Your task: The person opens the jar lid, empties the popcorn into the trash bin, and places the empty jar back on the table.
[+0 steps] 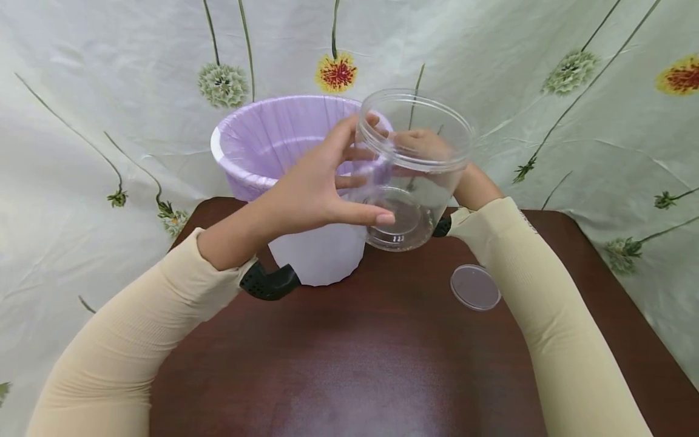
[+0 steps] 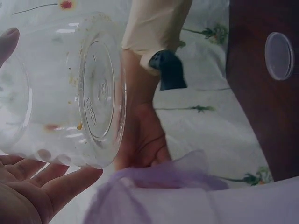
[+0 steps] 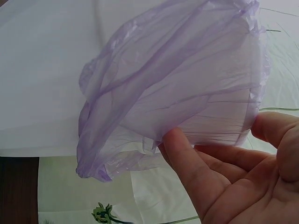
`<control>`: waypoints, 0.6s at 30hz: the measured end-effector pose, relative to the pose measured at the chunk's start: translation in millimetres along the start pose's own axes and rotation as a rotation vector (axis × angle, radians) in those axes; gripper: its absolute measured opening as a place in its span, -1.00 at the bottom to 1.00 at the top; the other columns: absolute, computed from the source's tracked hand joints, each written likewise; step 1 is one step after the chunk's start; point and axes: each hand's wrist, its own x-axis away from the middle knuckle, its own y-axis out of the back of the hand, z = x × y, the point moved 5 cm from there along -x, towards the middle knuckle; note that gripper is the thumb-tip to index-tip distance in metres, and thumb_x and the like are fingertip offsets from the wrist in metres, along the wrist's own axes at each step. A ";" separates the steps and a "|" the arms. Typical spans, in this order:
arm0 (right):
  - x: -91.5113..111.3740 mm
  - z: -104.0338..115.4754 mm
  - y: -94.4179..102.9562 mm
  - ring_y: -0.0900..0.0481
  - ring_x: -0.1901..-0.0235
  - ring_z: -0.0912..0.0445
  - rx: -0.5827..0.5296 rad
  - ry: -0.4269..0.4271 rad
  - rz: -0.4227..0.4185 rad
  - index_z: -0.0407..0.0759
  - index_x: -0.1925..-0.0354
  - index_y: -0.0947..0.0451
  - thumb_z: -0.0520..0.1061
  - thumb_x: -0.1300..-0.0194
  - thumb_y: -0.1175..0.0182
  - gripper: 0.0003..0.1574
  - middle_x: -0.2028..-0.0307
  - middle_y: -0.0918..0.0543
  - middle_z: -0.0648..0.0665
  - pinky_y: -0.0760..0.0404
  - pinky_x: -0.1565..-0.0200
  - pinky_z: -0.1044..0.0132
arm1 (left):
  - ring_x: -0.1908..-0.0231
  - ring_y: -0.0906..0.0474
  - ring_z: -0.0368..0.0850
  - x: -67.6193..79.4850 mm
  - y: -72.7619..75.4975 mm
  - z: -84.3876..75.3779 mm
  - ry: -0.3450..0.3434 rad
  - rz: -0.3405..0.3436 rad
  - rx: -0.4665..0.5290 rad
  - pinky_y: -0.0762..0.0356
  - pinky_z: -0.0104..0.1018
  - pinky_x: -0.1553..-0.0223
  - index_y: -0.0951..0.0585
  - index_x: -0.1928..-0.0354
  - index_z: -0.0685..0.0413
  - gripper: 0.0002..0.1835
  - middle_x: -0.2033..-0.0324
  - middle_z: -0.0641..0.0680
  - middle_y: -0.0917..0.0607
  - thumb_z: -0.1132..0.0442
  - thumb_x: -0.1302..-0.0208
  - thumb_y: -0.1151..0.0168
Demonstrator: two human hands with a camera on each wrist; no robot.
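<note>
My left hand [image 1: 311, 188] grips a clear plastic jar [image 1: 406, 227], thumb at the front and fingers round the back. The jar is lidless and tilted, beside and partly over the bin's right rim. In the left wrist view, small yellow-orange specks dot the wall near its base. A white bin [image 1: 319, 261] stands on the table, lined with a purple bag [image 1: 256, 136] folded over the rim. My right hand [image 3: 233, 177] pinches the bag's overhang at the bin's right side; the jar covers much of this hand in the head view.
A round clear lid [image 1: 475, 288] lies on the dark brown table [image 1: 349, 358], right of the bin and near my right forearm. Behind the table hangs a flower-printed cloth [image 1: 491, 54]. Each wrist carries a dark mount [image 1: 270, 282].
</note>
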 end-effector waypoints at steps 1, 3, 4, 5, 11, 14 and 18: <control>-1.5 -0.9 0.7 -0.52 0.40 0.14 0.041 0.002 -0.014 -0.28 0.20 -0.55 -0.15 -0.31 -0.03 -0.76 0.41 -0.57 -0.08 -0.53 0.31 0.36 | -0.13 -0.28 -0.15 1.7 -2.9 0.0 -0.003 0.007 0.007 -0.36 -0.32 -0.02 -0.03 -0.30 0.11 0.00 -0.18 0.01 -0.22 0.32 0.16 -0.45; -3.8 -4.1 0.5 -0.52 0.34 0.12 0.033 -0.058 -0.038 -0.23 0.20 -0.51 -0.03 -0.35 0.05 -0.68 0.35 -0.54 -0.08 -0.53 0.28 0.36 | -0.13 -0.27 -0.11 5.3 -7.6 1.3 -0.002 0.015 0.005 -0.35 -0.31 -0.02 -0.04 -0.29 0.16 -0.01 -0.18 0.04 -0.22 0.35 0.17 -0.45; -3.7 -3.9 -0.4 -0.52 0.31 0.10 0.054 -0.063 -0.033 -0.24 0.14 -0.47 -0.02 -0.36 0.09 -0.66 0.31 -0.52 -0.09 -0.52 0.24 0.36 | -0.14 -0.26 -0.09 7.0 -9.8 2.8 0.002 0.021 0.010 -0.35 -0.30 -0.03 -0.02 -0.30 0.18 0.00 -0.19 0.07 -0.19 0.36 0.17 -0.44; -2.8 -3.3 -1.7 -0.53 0.26 0.07 0.036 -0.070 -0.027 -0.26 0.13 -0.42 -0.04 -0.37 0.11 -0.67 0.28 -0.49 -0.11 -0.52 0.17 0.32 | -0.15 -0.25 -0.07 8.6 -12.0 5.3 0.008 0.026 0.011 -0.35 -0.30 -0.03 -0.02 -0.29 0.20 0.00 -0.20 0.09 -0.18 0.37 0.16 -0.44; 6.3 4.2 -7.2 -0.56 0.23 0.04 -0.015 -0.093 -0.015 -0.39 0.10 -0.43 -0.07 -0.36 0.08 -0.62 0.28 -0.53 -0.15 -0.49 0.08 0.23 | -0.18 -0.20 -0.10 19.0 -27.4 37.8 -0.034 0.047 -0.015 -0.35 -0.32 -0.03 0.03 -0.33 0.15 0.11 -0.23 0.06 -0.18 0.25 0.22 -0.50; 1.2 0.2 -2.9 -0.57 0.32 0.10 0.005 -0.101 -0.033 -0.37 0.12 -0.45 -0.01 -0.35 0.06 -0.57 0.32 -0.55 -0.12 -0.54 0.19 0.31 | -0.17 -0.23 -0.12 24.0 -36.2 54.7 -0.067 0.050 -0.004 -0.36 -0.31 -0.02 0.02 -0.34 0.08 0.13 -0.21 0.00 -0.22 0.18 0.26 -0.52; -4.5 -4.1 -1.7 -0.59 0.32 0.08 -0.025 -0.105 -0.045 -0.43 -0.04 -0.35 -0.02 -0.37 0.09 -0.50 0.25 -0.50 -0.19 -0.55 0.20 0.29 | -0.16 -0.25 -0.08 30.7 -47.3 71.5 -0.061 0.058 0.034 -0.37 -0.30 -0.01 -0.01 -0.33 0.06 0.13 -0.20 0.03 -0.25 0.15 0.28 -0.53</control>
